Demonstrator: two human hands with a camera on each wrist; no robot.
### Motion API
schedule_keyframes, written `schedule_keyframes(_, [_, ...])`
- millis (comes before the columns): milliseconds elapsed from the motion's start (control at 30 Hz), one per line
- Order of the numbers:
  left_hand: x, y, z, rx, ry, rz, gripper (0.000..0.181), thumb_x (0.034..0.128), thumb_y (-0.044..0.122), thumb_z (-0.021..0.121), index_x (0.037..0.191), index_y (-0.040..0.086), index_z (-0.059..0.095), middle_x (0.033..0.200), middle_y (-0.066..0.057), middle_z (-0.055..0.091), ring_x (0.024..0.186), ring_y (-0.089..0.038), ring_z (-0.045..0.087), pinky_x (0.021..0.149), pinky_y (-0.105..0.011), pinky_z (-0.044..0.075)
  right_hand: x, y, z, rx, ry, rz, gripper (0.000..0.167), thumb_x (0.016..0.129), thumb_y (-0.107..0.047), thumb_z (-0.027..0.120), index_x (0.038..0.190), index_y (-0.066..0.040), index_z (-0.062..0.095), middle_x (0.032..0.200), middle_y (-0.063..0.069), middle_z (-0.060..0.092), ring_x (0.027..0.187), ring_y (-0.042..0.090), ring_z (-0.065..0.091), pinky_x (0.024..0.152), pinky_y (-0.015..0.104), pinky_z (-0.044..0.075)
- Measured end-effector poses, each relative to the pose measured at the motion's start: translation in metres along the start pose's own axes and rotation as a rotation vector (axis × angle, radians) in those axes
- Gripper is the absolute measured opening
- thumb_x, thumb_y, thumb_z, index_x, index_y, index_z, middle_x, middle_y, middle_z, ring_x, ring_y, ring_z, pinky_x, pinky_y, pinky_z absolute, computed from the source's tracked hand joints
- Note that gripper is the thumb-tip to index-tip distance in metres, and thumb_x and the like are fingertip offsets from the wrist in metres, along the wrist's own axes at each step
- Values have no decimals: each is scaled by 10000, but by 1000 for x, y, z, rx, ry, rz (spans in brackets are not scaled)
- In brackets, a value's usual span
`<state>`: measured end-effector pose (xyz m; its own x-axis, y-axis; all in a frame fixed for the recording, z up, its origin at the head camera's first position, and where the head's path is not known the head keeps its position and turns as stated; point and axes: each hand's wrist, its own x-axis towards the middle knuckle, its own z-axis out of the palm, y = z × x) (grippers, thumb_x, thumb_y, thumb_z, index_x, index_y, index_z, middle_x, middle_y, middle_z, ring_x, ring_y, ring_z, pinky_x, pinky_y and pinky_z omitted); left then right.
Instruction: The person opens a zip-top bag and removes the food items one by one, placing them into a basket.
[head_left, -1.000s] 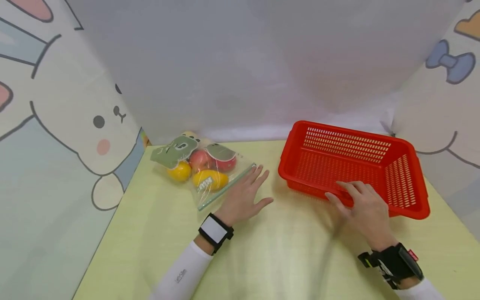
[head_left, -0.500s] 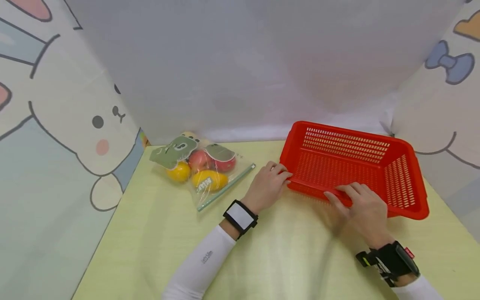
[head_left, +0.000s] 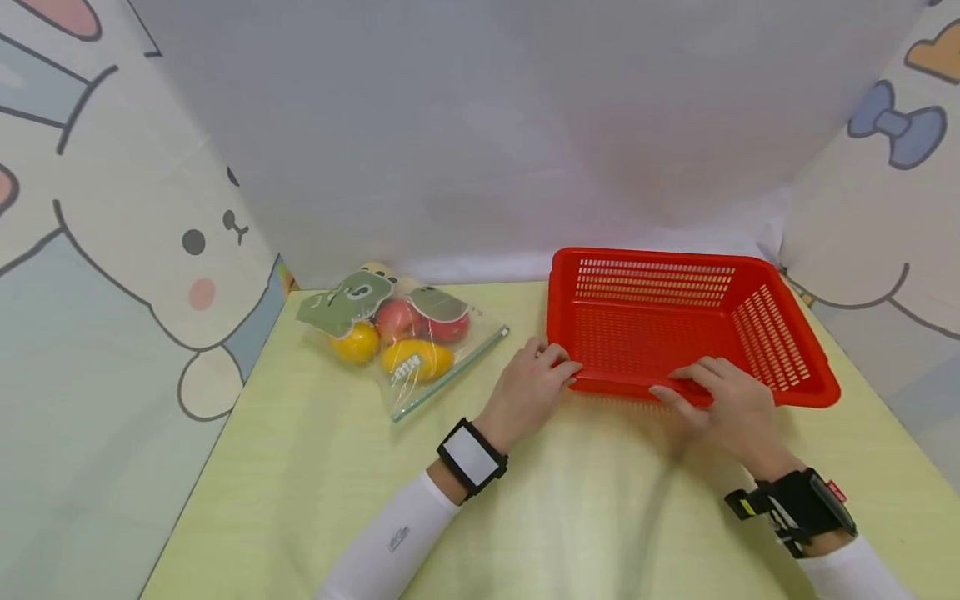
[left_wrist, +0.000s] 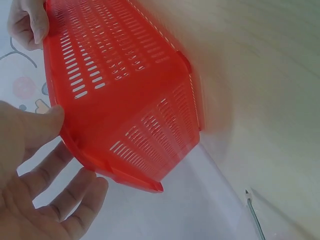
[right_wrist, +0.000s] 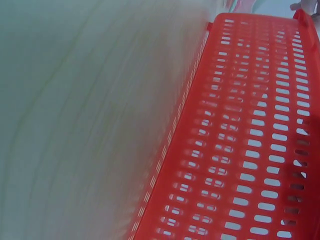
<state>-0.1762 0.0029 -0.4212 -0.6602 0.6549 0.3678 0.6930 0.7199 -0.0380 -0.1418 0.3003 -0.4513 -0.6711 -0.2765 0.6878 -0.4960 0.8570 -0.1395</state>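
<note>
A red plastic basket (head_left: pixel 645 329) with slotted walls stands on the table at right in the head view. My left hand (head_left: pixel 527 396) pinches its near rim at the left corner. In the left wrist view, the thumb of that left hand (left_wrist: pixel 30 185) lies on the outer side of the rim, with the fingers on the other side. My right hand (head_left: pixel 731 412) grips the same rim farther right, thumb outside and fingers over the edge. The right wrist view shows the slotted wall of the basket (right_wrist: pixel 240 130) close up, with the right hand itself not clearly seen.
A clear zip bag (head_left: pixel 450 375) with a green animal print lies left of the basket. Inside are a yellow mango-like fruit (head_left: pixel 417 359), a round yellow fruit (head_left: pixel 356 342) and red fruits (head_left: pixel 397 320). A pale wall (head_left: pixel 487 150) rises behind the yellow-green table (head_left: pixel 570 517).
My left hand has moved right from beside the bag and taken hold of the basket's rim. The basket has since turned and shifted slightly left, its right end swinging away from me.
</note>
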Motion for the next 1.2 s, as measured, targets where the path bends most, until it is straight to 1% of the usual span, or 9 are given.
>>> schedule_keyframes(100, [-6, 5, -4, -3, 10, 2, 340, 972, 297, 769, 1295, 192, 765, 1185, 2, 751, 1047, -153, 600, 941, -216, 557, -1, 4, -2, 31, -16, -10, 769, 966, -784, 442, 905, -93, 773, 795, 44, 713, 689, 198, 596, 581, 172, 438])
schedule_keyframes(200, [-11, 11, -8, 6, 27, 7, 324, 973, 314, 766, 1276, 200, 776, 1156, 8, 754, 1011, -149, 599, 890, -206, 553, -2, 8, -4, 61, -35, -22, 641, 942, -736, 583, 912, -124, 773, 806, 14, 708, 704, 185, 611, 621, 152, 459])
schedule_keyframes(400, [-17, 24, -11, 83, 26, 18, 324, 968, 353, 771, 1271, 238, 776, 1127, 30, 749, 978, -137, 599, 823, -194, 528, -4, 15, -10, 96, -70, -20, 356, 711, -403, 951, 895, -166, 760, 797, -44, 702, 714, 163, 636, 728, 74, 470])
schedule_keyframes(533, [-16, 27, -12, 105, -4, -2, 333, 988, 384, 742, 1294, 254, 763, 1140, 44, 741, 981, -130, 588, 816, -197, 524, -2, 18, -11, 107, -91, 4, 371, 613, -252, 989, 889, -153, 761, 801, -42, 713, 724, 168, 645, 765, 46, 453])
schedule_keyframes(633, [-19, 24, -14, 99, -3, -14, 347, 1008, 400, 713, 1316, 245, 753, 1178, 44, 754, 1028, -137, 627, 854, -212, 553, -1, 13, -11, 106, -95, 26, 385, 640, -265, 981, 933, -134, 768, 855, -7, 730, 795, 189, 641, 810, 68, 435])
schedule_keyframes(733, [-30, 13, -17, 61, 16, -44, 383, 1015, 406, 703, 1343, 209, 734, 1237, 22, 759, 1098, -167, 668, 915, -252, 585, 2, -1, -7, 131, -61, 9, 462, 838, -518, 858, 992, -91, 770, 928, 60, 744, 882, 224, 627, 855, 138, 432])
schedule_keyframes(867, [-54, -11, -27, -10, 33, -140, 407, 998, 393, 731, 1329, 157, 722, 1255, -26, 747, 1155, -218, 665, 997, -324, 588, 14, -39, 3, 178, 15, -79, 693, 1004, -703, 508, 1010, -61, 769, 965, 99, 751, 931, 251, 632, 869, 232, 471])
schedule_keyframes(1033, [-90, -45, -39, 11, 85, -244, 388, 951, 348, 798, 1255, 113, 742, 1206, -72, 736, 1121, -272, 656, 996, -389, 587, 35, -101, 18, 272, 53, -242, 549, 1073, -558, 502, 1021, -86, 777, 968, 61, 745, 921, 217, 647, 808, 291, 560])
schedule_keyframes(1200, [-120, -75, -43, 48, 127, -328, 400, 885, 308, 871, 1201, 86, 765, 1157, -121, 732, 1088, -319, 654, 968, -431, 589, 50, -152, 42, 361, -66, -380, 268, 1041, -382, 668, 1065, -133, 764, 974, 6, 719, 893, 145, 640, 771, 228, 574])
